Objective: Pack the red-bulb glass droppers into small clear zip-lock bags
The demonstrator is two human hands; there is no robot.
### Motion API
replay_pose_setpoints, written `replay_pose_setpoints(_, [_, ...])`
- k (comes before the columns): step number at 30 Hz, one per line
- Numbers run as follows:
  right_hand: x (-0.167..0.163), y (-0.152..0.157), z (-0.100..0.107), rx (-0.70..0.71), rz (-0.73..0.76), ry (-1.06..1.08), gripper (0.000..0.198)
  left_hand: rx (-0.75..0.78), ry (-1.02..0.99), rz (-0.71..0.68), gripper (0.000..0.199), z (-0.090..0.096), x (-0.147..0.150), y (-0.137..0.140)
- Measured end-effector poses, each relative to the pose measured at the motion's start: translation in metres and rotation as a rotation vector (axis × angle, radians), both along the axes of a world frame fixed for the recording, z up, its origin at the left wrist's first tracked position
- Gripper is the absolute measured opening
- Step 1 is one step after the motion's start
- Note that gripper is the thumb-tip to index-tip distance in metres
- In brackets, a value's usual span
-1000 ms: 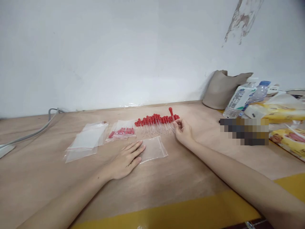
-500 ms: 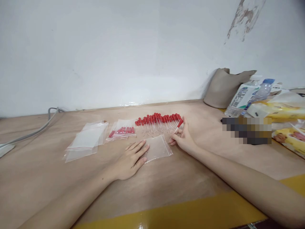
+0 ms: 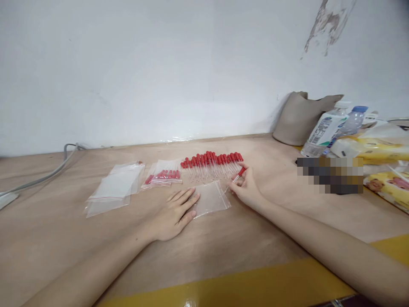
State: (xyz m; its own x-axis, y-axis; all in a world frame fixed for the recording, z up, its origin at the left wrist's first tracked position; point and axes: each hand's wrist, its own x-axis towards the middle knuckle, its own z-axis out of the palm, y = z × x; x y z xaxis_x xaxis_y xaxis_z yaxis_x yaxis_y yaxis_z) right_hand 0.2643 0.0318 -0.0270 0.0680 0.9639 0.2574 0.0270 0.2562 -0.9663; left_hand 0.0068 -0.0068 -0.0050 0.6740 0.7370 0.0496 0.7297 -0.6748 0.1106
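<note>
My left hand [image 3: 177, 213] lies flat with its fingers spread, over the left end of a clear zip bag [image 3: 211, 198] on the table. Pinched in my right hand [image 3: 246, 187] is a glass dropper with a red rubber bulb [image 3: 241, 172]. Its thin tip points down and left, at the bag's right end; whether it is inside the bag I cannot tell. Behind the bag lies a row of several red-bulbed droppers [image 3: 220, 159]. Filled zip bags with red bulbs showing [image 3: 169, 174] are stacked left of that row.
Flat zip bags [image 3: 118, 183] lie at the left, near a grey cable [image 3: 47, 181]. On the right stand a grey-brown container [image 3: 292, 121], a labelled bottle [image 3: 324, 130] and a blue-capped bottle [image 3: 356, 119], beside yellow packages [image 3: 361, 147]. Yellow tape [image 3: 217, 288] runs along the front edge.
The dropper in my right hand has tilted lower, its bulb dropping slightly and its tip shifting toward the bag's right end. My left hand stays in place.
</note>
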Motion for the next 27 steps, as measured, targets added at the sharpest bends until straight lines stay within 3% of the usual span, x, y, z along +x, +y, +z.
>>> replay_pose_setpoints(10, [0.001, -0.001, 0.002, -0.048, 0.045, 0.187, 0.049, -0.022, -0.006, 0.003, 0.051, 0.001, 0.001, -0.001])
replay_pose_setpoints(15, [0.001, -0.006, 0.002, -0.05, 0.072, 0.152, 0.044, -0.026, 0.007, 0.018, 0.058, 0.002, 0.001, -0.001])
replay_pose_setpoints(20, [0.0, -0.011, 0.007, -0.113, 0.191, 0.114, 0.034, -0.014, 0.004, 0.02, 0.057, 0.001, 0.001, -0.001])
replay_pose_setpoints(24, [0.006, -0.009, 0.009, -0.201, 0.406, 0.149, 0.035, -0.012, -0.019, 0.026, 0.058, 0.001, 0.001, -0.002])
replay_pose_setpoints(27, [0.011, -0.008, 0.011, -0.169, 0.464, 0.116, 0.034, -0.017, -0.022, 0.026, 0.058, 0.002, 0.002, -0.003])
